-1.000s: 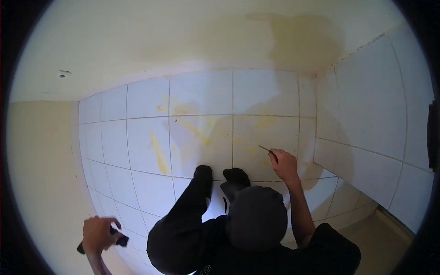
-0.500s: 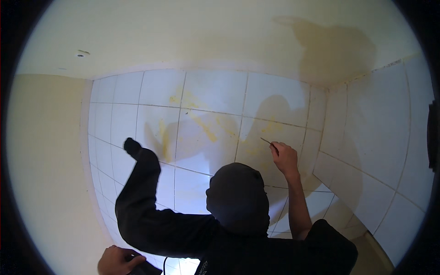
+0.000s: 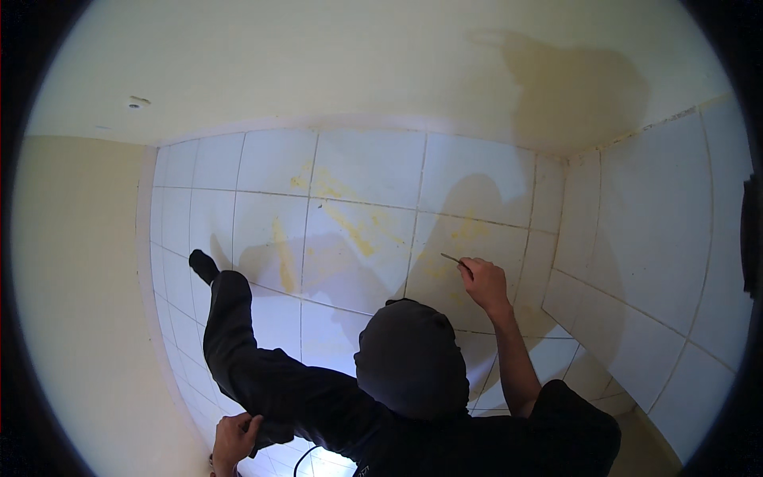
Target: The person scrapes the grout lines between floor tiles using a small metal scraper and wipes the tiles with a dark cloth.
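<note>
My right hand [image 3: 485,282] is closed around a thin, narrow knife-like tool [image 3: 451,258]. Its tip points left, just over the white floor tiles [image 3: 366,163]. Yellow stains [image 3: 350,230] streak the tiles left of the tool, and more yellow marks lie around its tip. At the lower left, my left hand [image 3: 233,441] has its fingers curled beside my dark-trousered left leg [image 3: 262,370]; whether they pinch dark cloth is hard to make out. My left foot [image 3: 203,266] wears a black sock. A rounded dark shape [image 3: 413,362], apparently my bent knee, fills the lower middle.
A cream wall [image 3: 358,63] rises behind the tiles, another cream wall [image 3: 71,278] at the left. White tiled panelling [image 3: 644,230] stands at the right, with a dark object [image 3: 749,238] at its far edge. A thin black cable [image 3: 300,457] loops near the bottom.
My left leg has swung leftward and the foot lies farther left. My left hand has moved right and up, toward the leg. My right hand with the tool has shifted slightly left and down.
</note>
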Action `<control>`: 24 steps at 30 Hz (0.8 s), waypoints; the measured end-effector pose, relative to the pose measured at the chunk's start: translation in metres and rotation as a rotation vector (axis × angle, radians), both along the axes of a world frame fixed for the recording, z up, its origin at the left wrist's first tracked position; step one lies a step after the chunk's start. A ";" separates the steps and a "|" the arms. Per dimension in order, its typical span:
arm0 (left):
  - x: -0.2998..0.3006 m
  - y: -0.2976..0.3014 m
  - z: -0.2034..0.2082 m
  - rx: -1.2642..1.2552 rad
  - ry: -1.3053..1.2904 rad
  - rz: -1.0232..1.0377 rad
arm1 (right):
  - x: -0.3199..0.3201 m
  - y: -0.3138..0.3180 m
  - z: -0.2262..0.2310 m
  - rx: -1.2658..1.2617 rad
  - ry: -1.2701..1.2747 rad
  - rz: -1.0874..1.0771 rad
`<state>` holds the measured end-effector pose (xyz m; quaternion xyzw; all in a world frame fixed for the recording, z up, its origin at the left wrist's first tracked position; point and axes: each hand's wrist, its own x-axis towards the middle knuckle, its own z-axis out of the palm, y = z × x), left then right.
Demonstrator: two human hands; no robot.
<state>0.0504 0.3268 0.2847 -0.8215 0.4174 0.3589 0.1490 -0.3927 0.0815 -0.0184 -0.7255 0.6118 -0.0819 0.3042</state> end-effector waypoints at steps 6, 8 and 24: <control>0.000 0.006 0.016 0.326 0.125 -0.009 | 0.008 0.005 0.002 0.034 -0.015 0.037; 0.016 0.001 0.032 0.381 0.264 0.153 | 0.005 0.004 0.002 0.049 -0.016 0.044; 0.053 -0.153 -0.050 -0.539 0.807 0.618 | 0.026 0.012 0.021 0.112 -0.109 -0.109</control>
